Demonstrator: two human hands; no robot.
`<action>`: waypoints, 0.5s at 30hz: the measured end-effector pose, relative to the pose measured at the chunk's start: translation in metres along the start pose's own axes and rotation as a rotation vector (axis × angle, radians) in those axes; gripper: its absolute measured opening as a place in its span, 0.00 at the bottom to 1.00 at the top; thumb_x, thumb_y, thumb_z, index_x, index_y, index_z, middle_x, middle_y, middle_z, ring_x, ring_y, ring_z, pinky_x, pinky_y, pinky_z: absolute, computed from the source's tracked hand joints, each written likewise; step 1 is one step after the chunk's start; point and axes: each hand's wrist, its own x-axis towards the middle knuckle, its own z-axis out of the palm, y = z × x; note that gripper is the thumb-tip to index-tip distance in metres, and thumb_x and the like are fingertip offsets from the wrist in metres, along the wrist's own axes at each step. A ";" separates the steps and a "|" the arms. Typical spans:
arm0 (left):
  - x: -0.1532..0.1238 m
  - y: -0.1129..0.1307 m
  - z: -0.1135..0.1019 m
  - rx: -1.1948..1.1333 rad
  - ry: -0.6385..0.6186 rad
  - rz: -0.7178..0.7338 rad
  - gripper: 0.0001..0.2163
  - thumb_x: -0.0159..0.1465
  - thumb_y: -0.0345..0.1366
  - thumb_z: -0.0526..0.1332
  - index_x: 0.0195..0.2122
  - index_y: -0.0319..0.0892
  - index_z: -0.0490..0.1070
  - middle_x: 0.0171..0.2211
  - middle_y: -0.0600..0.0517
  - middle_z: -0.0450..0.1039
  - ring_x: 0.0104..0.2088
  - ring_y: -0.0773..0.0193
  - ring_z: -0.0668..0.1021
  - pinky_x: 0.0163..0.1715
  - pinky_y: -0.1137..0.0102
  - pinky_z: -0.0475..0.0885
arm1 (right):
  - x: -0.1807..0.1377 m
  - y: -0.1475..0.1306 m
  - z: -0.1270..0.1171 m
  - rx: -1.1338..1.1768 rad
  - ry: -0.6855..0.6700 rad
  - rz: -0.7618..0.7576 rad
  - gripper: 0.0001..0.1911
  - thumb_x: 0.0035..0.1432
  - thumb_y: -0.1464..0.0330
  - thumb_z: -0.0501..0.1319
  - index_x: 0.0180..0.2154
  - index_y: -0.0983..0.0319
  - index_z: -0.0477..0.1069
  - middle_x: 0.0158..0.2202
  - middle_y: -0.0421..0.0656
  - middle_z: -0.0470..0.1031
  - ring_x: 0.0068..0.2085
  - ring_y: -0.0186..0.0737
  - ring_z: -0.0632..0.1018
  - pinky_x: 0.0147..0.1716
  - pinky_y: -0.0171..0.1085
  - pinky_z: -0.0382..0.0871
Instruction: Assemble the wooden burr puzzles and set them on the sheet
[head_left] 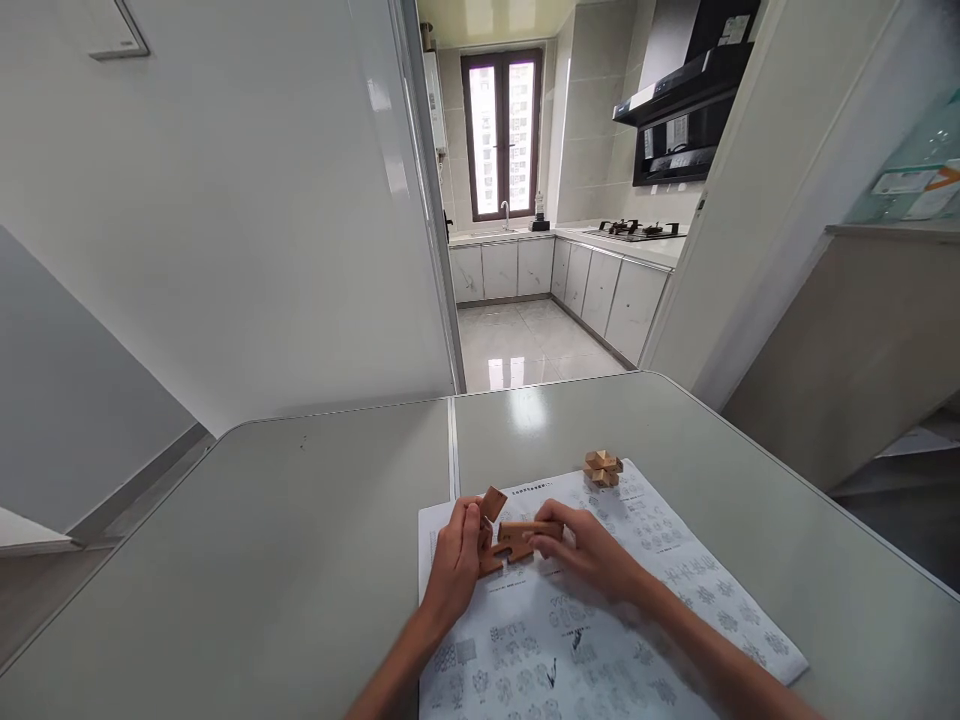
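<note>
- Hands at lower centre of the frame: the left hand point(454, 560) pinches a cluster of notched brown wooden puzzle bars point(504, 535) from its left side, thumb and fingers pressed on an upright piece; the right hand point(585, 555) closes its fingertips on a flat-lying bar at the cluster's right end.
- Position: the cluster sits just above, perhaps touching, the white printed instruction sheet point(592, 640), which lies on the glossy grey-green table point(300, 560). Whether the bars rest on the paper cannot be told.
- Loose interlock: the bars look only partly engaged. In my judgement, uneven pressure from either hand could let a piece slip out of its notch and drop onto the sheet.
- Wrong orientation: a notch facing the wrong way would likely jam; forcing it could chip thin wood edges.
- Sliding paper: the sheet lies unweighted on a smooth top, so a pushing wrist could skid it, and the pieces with it.
- Neighbouring object: a small assembled wooden burr puzzle point(603, 467) stands on the sheet's far edge, just right of centre, near but apart from the hands; a sweeping right forearm or a tugged sheet could knock it along the table.
- Hidden diagrams: both forearms cover part of the print, so a step could be misread.
</note>
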 end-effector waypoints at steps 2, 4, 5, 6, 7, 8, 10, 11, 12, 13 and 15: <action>0.000 0.000 -0.001 0.015 -0.004 0.004 0.21 0.73 0.56 0.49 0.45 0.43 0.69 0.27 0.56 0.64 0.28 0.63 0.69 0.29 0.70 0.66 | 0.001 0.001 -0.001 0.071 0.044 0.034 0.18 0.71 0.51 0.57 0.38 0.58 0.67 0.25 0.35 0.69 0.27 0.37 0.68 0.28 0.35 0.63; 0.000 0.002 -0.001 0.050 -0.020 0.023 0.20 0.72 0.54 0.51 0.49 0.43 0.69 0.28 0.55 0.66 0.29 0.63 0.69 0.31 0.70 0.67 | 0.002 0.003 -0.002 0.112 0.096 0.049 0.20 0.72 0.49 0.55 0.40 0.59 0.67 0.25 0.34 0.64 0.26 0.35 0.64 0.27 0.35 0.60; -0.001 0.003 -0.001 0.069 -0.035 0.034 0.20 0.72 0.53 0.52 0.51 0.42 0.69 0.28 0.55 0.67 0.29 0.63 0.70 0.32 0.70 0.67 | 0.003 0.004 -0.002 0.126 0.110 0.053 0.21 0.72 0.49 0.53 0.41 0.59 0.68 0.25 0.34 0.62 0.26 0.35 0.63 0.26 0.35 0.59; -0.001 0.005 -0.002 0.085 -0.054 0.046 0.20 0.72 0.53 0.53 0.53 0.42 0.69 0.29 0.55 0.68 0.29 0.62 0.70 0.32 0.69 0.67 | 0.003 0.004 -0.002 0.142 0.116 0.057 0.21 0.73 0.48 0.52 0.42 0.59 0.68 0.26 0.34 0.61 0.26 0.35 0.62 0.26 0.35 0.58; -0.002 0.008 -0.002 0.094 -0.074 0.057 0.20 0.72 0.52 0.54 0.54 0.43 0.69 0.30 0.54 0.68 0.30 0.62 0.70 0.33 0.69 0.67 | 0.004 0.004 -0.002 0.158 0.117 0.058 0.22 0.73 0.48 0.51 0.43 0.60 0.69 0.26 0.34 0.60 0.26 0.36 0.62 0.26 0.35 0.57; -0.002 0.010 -0.002 0.095 -0.093 0.064 0.20 0.72 0.52 0.55 0.55 0.43 0.70 0.30 0.54 0.68 0.30 0.62 0.70 0.33 0.69 0.67 | 0.004 0.004 -0.002 0.174 0.116 0.060 0.22 0.73 0.48 0.50 0.44 0.60 0.69 0.26 0.35 0.59 0.26 0.36 0.61 0.26 0.36 0.57; -0.004 0.012 -0.002 0.081 -0.136 0.058 0.21 0.72 0.53 0.55 0.55 0.44 0.70 0.29 0.55 0.66 0.29 0.63 0.68 0.32 0.70 0.66 | 0.004 0.004 -0.001 0.206 0.107 0.065 0.23 0.74 0.49 0.49 0.47 0.59 0.70 0.27 0.35 0.59 0.26 0.36 0.61 0.26 0.36 0.58; -0.004 0.013 -0.002 0.069 -0.161 0.049 0.21 0.72 0.53 0.55 0.56 0.44 0.70 0.28 0.56 0.65 0.28 0.64 0.67 0.30 0.71 0.65 | 0.003 0.004 0.000 0.221 0.098 0.068 0.23 0.74 0.49 0.48 0.49 0.59 0.69 0.28 0.35 0.59 0.27 0.36 0.61 0.26 0.36 0.58; -0.005 0.013 -0.002 0.057 -0.187 0.041 0.21 0.72 0.53 0.55 0.56 0.43 0.70 0.27 0.56 0.64 0.27 0.64 0.66 0.29 0.71 0.64 | 0.003 0.003 0.001 0.234 0.088 0.069 0.23 0.74 0.49 0.48 0.51 0.59 0.69 0.28 0.35 0.59 0.27 0.36 0.61 0.26 0.36 0.59; -0.005 0.013 -0.002 0.047 -0.214 0.037 0.22 0.72 0.53 0.55 0.56 0.43 0.70 0.27 0.56 0.63 0.26 0.65 0.65 0.29 0.71 0.63 | 0.003 0.003 0.001 0.245 0.076 0.069 0.23 0.74 0.49 0.48 0.53 0.59 0.68 0.29 0.36 0.60 0.27 0.37 0.62 0.27 0.36 0.60; -0.007 0.012 -0.002 0.040 -0.267 0.041 0.22 0.73 0.54 0.54 0.56 0.43 0.70 0.26 0.57 0.62 0.26 0.65 0.65 0.29 0.72 0.61 | 0.002 0.002 0.002 0.250 0.057 0.061 0.23 0.74 0.50 0.49 0.54 0.58 0.68 0.30 0.36 0.60 0.28 0.37 0.63 0.27 0.36 0.62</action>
